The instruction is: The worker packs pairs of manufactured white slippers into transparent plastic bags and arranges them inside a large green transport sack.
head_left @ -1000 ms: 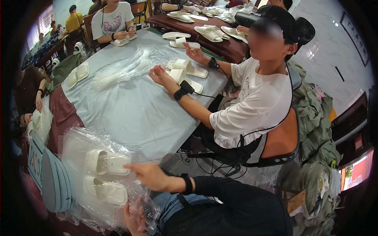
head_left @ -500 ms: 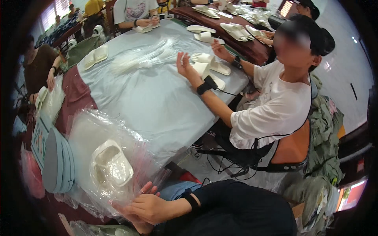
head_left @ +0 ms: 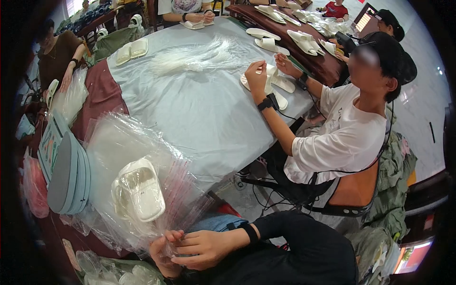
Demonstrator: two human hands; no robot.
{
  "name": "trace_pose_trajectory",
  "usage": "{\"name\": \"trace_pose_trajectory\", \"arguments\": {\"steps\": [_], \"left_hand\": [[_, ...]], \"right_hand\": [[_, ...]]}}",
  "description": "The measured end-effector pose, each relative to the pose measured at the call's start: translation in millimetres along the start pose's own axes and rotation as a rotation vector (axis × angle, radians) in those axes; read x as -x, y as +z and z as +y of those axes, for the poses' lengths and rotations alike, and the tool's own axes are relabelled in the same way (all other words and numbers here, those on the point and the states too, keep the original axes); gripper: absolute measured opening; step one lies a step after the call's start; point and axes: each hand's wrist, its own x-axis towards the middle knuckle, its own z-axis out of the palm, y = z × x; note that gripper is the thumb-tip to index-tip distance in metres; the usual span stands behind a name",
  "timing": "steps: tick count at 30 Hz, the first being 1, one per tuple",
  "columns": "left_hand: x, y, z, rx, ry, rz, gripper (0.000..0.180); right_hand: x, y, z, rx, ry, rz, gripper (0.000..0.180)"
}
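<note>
Taking the clock from the person's own two hands, with 12 o'clock at the far side, the pair of white slippers (head_left: 149,192) lies just off at 11 o'clock, one slipper partly over the other, under the shine of a clear bag (head_left: 176,216). A second ago the two slippers lay side by side and the right hand (head_left: 202,248) was out over them, one finger reaching toward the upper one; now that hand has come back to meet the left hand (head_left: 163,255) at the near end of the plastic. Both hands have their fingers curled in on the gathered film, pinching it between them, and neither touches a slipper. The change suggests that the handling has passed from placing the pair to dealing with the bag's loose end, the slippers now making one compact bundle. Beneath lies a spread of flat clear bags (head_left: 107,149), and at 10 o'clock, just beside it, stand grey sole-shaped pieces (head_left: 66,178). At 12 o'clock, well apart on the grey-covered worktop (head_left: 209,128), is a loose heap of clear plastic (head_left: 190,61); at 1 o'clock, more white slippers (head_left: 283,84) lie before a co-worker in a white shirt (head_left: 339,118).
</note>
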Motion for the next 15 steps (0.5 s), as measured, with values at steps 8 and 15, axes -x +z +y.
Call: {"name": "trace_pose_trajectory", "arguments": {"steps": [8,15], "left_hand": [[5.4,41.0,8.4,-0.172,0.103,0.052,0.021],[-16.5,19.0,28.9,-0.161,-0.229,0.072,0.029]], "right_hand": [[21.7,-19.1,8.9,-0.165,0.486,0.261,0.030],[14.6,-21.9,26.7,-0.094,0.640,0.243,0.024]]}}
